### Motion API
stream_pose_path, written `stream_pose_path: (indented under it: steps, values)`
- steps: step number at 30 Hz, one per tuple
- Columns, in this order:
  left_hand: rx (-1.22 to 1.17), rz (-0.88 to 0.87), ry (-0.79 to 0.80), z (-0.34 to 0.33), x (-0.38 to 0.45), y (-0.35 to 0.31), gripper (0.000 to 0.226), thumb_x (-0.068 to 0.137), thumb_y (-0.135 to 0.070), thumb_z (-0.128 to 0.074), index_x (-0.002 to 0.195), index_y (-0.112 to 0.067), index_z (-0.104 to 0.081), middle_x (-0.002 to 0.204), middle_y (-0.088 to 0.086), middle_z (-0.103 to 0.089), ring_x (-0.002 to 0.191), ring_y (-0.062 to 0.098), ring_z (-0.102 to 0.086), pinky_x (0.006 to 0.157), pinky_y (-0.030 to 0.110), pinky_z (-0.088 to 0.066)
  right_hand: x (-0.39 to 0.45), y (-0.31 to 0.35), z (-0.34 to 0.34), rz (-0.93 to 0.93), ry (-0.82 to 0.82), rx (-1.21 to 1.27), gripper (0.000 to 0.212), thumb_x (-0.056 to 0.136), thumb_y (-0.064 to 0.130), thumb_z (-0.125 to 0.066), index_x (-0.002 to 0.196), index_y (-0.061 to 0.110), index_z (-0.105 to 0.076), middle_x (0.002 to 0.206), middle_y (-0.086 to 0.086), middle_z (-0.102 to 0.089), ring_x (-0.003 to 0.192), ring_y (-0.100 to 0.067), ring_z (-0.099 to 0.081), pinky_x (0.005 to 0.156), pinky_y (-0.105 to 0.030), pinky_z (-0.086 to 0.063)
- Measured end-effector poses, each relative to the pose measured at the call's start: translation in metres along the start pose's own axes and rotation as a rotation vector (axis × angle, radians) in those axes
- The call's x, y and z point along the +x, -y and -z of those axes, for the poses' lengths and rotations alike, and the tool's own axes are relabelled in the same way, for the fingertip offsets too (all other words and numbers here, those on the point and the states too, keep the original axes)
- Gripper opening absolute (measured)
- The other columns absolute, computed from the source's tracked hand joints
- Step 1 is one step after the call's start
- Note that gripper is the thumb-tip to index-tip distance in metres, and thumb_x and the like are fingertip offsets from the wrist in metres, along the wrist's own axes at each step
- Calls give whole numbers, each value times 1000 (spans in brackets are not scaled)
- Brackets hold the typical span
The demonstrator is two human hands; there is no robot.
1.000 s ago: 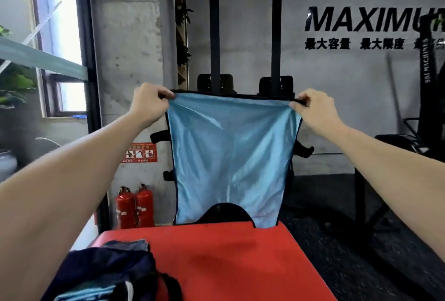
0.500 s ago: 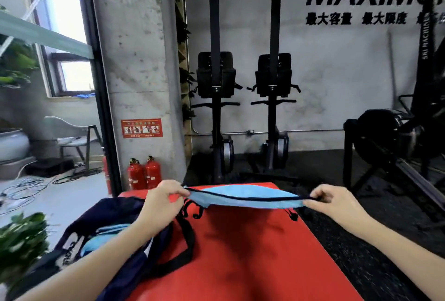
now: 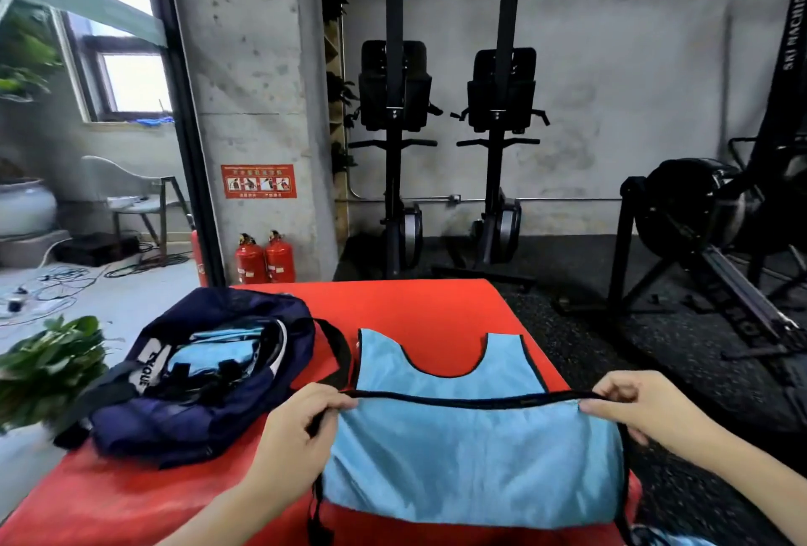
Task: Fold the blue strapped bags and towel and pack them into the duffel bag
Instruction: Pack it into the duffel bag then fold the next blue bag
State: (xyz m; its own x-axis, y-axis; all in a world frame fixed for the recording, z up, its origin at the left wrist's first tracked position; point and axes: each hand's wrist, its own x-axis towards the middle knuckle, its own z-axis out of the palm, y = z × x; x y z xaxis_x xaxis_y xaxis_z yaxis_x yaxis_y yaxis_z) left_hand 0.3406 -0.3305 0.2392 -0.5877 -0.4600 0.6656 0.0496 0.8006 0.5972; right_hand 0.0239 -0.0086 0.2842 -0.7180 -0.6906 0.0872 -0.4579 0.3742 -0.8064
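Lowered from mid-air since the earlier frame, the light-blue strapped bag is now being laid flat on the red mat, just right of the navy duffel bag. Its black-trimmed folded edge is being pinched by the left hand and the right hand.

Gym: two upright ski machines vs concrete wall, fan bike, rubber floor, red mat.
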Motion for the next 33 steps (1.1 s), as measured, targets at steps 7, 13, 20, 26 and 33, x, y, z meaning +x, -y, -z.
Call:
stream_pose_path:
  steps: [7, 13, 20, 26, 33]
  values:
    - [102, 65, 24, -44, 54, 47, 39, 93, 8, -57, 96, -26, -75, 100, -20, -67, 93, 5, -66, 80, 18, -50, 80, -20, -10, -31, -36, -98, 18, 78, 36, -83, 71, 24, -73, 54, -4, -57, 40, -18, -43, 46, -23, -34]
    - [223, 248, 227, -93, 92, 123, 41, 89, 10, -52, 110, -18, -74, 115, -12, -62, 112, 6, -59, 104, 15, -40, 157, -61, -59, -178, -77, -426, 21, 82, 53, -74, 83, 33, -68, 84, 11, -67, 77, -10, -60, 71, -31, -49]
    - [275, 447, 188, -119, 117, 182, 42, 87, 11, -49, 111, -13, -73, 113, -1, -66, 102, 11, -59, 91, 3, -36, 218, -50, -156, -65, -15, -491, 19, 90, 47, -66, 88, 28, -64, 91, 8, -67, 90, -18, -65, 80, -39, -54]
    - [230, 572, 145, -142, 154, 202, 29, 92, -12, -60, 121, -14, -65, 105, 9, -67, 99, 25, -64, 93, 37, -49, 248, 3, -251, 40, 157, -256, 22, 89, 48, -68, 91, 27, -66, 80, 14, -65, 82, -14, -63, 74, -29, -47]
    - [104, 695, 70, -150, 173, 221, 31, 94, -15, -64, 125, -10, -62, 110, 3, -65, 87, 13, -62, 71, 7, -36, 272, 13, -288, -100, 153, -105, 29, 80, 40, -80, 101, 24, -67, 88, 8, -69, 84, -13, -64, 64, -16, -42]
